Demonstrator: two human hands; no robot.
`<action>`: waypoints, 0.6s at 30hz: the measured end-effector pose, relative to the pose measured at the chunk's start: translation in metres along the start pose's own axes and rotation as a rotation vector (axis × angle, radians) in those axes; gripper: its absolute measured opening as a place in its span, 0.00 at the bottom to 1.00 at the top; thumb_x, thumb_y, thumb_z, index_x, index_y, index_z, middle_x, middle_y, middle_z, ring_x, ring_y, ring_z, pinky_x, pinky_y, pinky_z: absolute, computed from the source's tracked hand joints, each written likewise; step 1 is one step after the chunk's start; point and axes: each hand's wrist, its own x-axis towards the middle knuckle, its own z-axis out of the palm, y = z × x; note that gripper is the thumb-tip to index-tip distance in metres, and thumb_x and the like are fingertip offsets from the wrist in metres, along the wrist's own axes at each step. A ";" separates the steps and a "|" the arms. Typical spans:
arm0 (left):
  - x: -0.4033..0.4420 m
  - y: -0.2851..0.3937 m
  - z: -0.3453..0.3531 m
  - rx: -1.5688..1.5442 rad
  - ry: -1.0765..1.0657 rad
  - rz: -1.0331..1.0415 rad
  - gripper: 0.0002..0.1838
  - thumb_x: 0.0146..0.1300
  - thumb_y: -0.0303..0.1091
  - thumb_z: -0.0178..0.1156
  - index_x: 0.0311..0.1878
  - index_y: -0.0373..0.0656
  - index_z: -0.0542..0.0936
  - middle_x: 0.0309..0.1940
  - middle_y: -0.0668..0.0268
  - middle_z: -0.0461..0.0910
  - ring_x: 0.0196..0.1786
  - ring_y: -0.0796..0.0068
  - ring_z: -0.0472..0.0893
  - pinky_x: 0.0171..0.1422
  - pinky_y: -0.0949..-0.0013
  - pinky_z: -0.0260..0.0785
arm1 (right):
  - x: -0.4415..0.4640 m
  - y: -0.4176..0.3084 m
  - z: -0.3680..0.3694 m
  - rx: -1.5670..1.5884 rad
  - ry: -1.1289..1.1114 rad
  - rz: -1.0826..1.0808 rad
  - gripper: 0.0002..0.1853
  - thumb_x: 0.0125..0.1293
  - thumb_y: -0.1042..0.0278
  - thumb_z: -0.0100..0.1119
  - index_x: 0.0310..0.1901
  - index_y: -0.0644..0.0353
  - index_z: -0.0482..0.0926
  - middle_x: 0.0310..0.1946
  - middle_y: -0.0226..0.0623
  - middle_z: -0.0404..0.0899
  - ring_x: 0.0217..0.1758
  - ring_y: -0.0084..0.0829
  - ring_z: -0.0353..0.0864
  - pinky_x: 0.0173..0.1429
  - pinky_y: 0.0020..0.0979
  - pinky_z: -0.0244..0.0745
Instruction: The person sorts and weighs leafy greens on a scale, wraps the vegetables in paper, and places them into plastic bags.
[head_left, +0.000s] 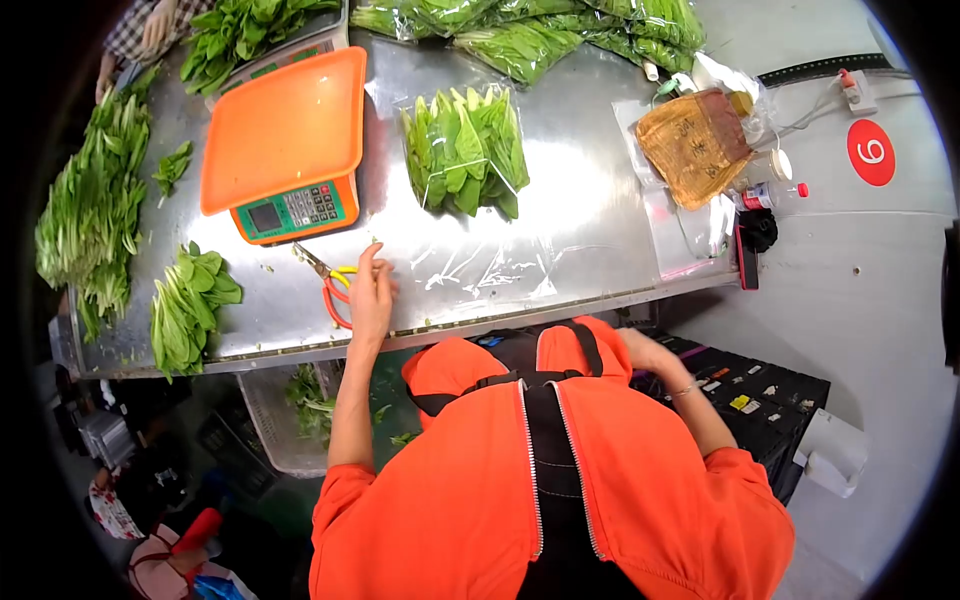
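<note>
My left hand [372,295] is over the front edge of the steel table, its fingers apart and slightly bent. Just left of it lie scissors [327,298] with red and yellow handles, blades toward the scale. A small green scrap shows by my fingertips. Beyond stands an orange digital scale [285,135] with a bare pan. Right of the scale, a clear bag of leafy greens [465,155] lies on the table, and a flat sheet of clear plastic [485,268] is in front of it. My right hand [637,350] is against my orange jacket, fingers hidden.
Loose greens [95,210] pile at the left, with a smaller bunch [190,305] near the edge. Bagged greens [540,40] lie at the back. A brown cloth [693,145] and a bottle [770,195] are at the right. Another person's hand [158,25] shows top left. A crate [270,420] stands below.
</note>
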 end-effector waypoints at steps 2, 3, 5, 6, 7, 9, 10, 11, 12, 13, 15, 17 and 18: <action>0.001 0.004 -0.005 0.196 0.011 0.011 0.20 0.55 0.21 0.52 0.53 0.41 0.68 0.37 0.57 0.74 0.39 0.60 0.75 0.44 0.65 0.67 | -0.002 -0.049 -0.049 0.100 0.046 0.262 0.15 0.55 0.60 0.53 0.36 0.63 0.78 0.34 0.52 0.78 0.40 0.46 0.78 0.43 0.35 0.72; 0.001 0.005 -0.002 0.366 0.049 0.207 0.22 0.53 0.20 0.54 0.54 0.41 0.68 0.41 0.56 0.73 0.43 0.59 0.73 0.47 0.64 0.67 | 0.012 -0.025 -0.047 -0.149 0.332 0.100 0.12 0.54 0.62 0.52 0.32 0.63 0.79 0.29 0.48 0.79 0.34 0.45 0.78 0.39 0.36 0.73; 0.005 0.009 0.008 0.560 0.148 0.573 0.24 0.47 0.18 0.58 0.51 0.42 0.71 0.48 0.56 0.69 0.51 0.56 0.70 0.51 0.63 0.66 | 0.037 -0.046 -0.065 -0.217 0.584 0.090 0.11 0.53 0.67 0.58 0.37 0.60 0.77 0.31 0.45 0.77 0.34 0.42 0.77 0.37 0.35 0.72; 0.009 0.007 0.013 0.570 0.147 0.565 0.24 0.47 0.18 0.58 0.51 0.42 0.71 0.48 0.56 0.69 0.51 0.56 0.70 0.51 0.63 0.66 | 0.052 -0.055 -0.067 -0.188 0.699 -0.103 0.11 0.52 0.70 0.58 0.39 0.59 0.76 0.35 0.44 0.75 0.38 0.43 0.76 0.40 0.36 0.71; 0.016 0.003 0.018 0.553 0.144 0.649 0.22 0.45 0.19 0.58 0.48 0.42 0.73 0.47 0.56 0.70 0.50 0.56 0.71 0.50 0.62 0.66 | 0.068 -0.065 -0.070 -0.160 0.815 -0.300 0.12 0.51 0.73 0.57 0.40 0.58 0.74 0.40 0.42 0.74 0.43 0.43 0.74 0.44 0.37 0.70; 0.028 0.008 0.027 0.551 0.181 0.820 0.16 0.42 0.19 0.59 0.39 0.39 0.76 0.43 0.58 0.73 0.47 0.56 0.72 0.49 0.62 0.67 | 0.101 -0.077 -0.073 -0.336 0.860 -0.595 0.15 0.48 0.75 0.60 0.40 0.56 0.74 0.49 0.38 0.69 0.50 0.40 0.70 0.50 0.35 0.67; 0.030 0.010 0.028 0.558 0.184 0.821 0.16 0.42 0.19 0.59 0.39 0.39 0.76 0.43 0.58 0.73 0.47 0.56 0.72 0.49 0.62 0.67 | 0.112 -0.078 -0.074 -0.331 0.861 -0.602 0.15 0.48 0.75 0.60 0.40 0.56 0.74 0.49 0.38 0.69 0.50 0.40 0.70 0.50 0.35 0.67; 0.033 0.011 0.028 0.545 0.126 0.859 0.15 0.42 0.19 0.59 0.37 0.39 0.77 0.41 0.59 0.74 0.46 0.57 0.73 0.48 0.63 0.67 | 0.124 -0.078 -0.076 -0.369 0.827 -0.707 0.15 0.47 0.75 0.60 0.40 0.55 0.74 0.48 0.37 0.69 0.51 0.39 0.69 0.51 0.35 0.65; 0.036 0.014 0.029 0.533 0.069 0.896 0.14 0.42 0.18 0.59 0.36 0.39 0.77 0.39 0.60 0.74 0.45 0.57 0.73 0.47 0.63 0.68 | 0.132 -0.079 -0.078 -0.408 0.790 -0.813 0.15 0.46 0.75 0.60 0.39 0.55 0.74 0.47 0.36 0.70 0.52 0.38 0.68 0.53 0.35 0.64; 0.036 0.015 0.031 0.514 0.094 0.891 0.11 0.43 0.19 0.59 0.34 0.39 0.77 0.37 0.61 0.75 0.44 0.58 0.74 0.47 0.63 0.68 | 0.139 -0.079 -0.080 -0.378 0.789 -0.862 0.12 0.47 0.75 0.60 0.36 0.56 0.74 0.45 0.35 0.72 0.52 0.37 0.69 0.54 0.35 0.64; 0.032 0.020 0.030 0.485 0.126 0.852 0.11 0.44 0.19 0.59 0.34 0.39 0.77 0.38 0.61 0.76 0.44 0.58 0.74 0.47 0.63 0.68 | 0.145 -0.076 -0.086 -0.303 0.767 -0.912 0.10 0.48 0.75 0.59 0.34 0.57 0.74 0.44 0.35 0.73 0.51 0.36 0.70 0.54 0.35 0.64; 0.034 0.028 0.031 0.456 0.155 0.817 0.11 0.45 0.19 0.58 0.34 0.38 0.77 0.39 0.61 0.76 0.45 0.58 0.74 0.48 0.64 0.68 | 0.148 -0.077 -0.094 -0.227 0.748 -0.957 0.08 0.49 0.75 0.59 0.33 0.58 0.75 0.43 0.35 0.74 0.50 0.36 0.71 0.54 0.35 0.64; 0.037 0.037 0.034 0.449 0.239 0.830 0.10 0.46 0.19 0.58 0.34 0.38 0.77 0.38 0.61 0.77 0.46 0.58 0.74 0.48 0.64 0.67 | 0.145 -0.081 -0.099 -0.171 0.746 -0.949 0.07 0.49 0.76 0.59 0.32 0.59 0.75 0.41 0.36 0.75 0.49 0.37 0.72 0.54 0.36 0.64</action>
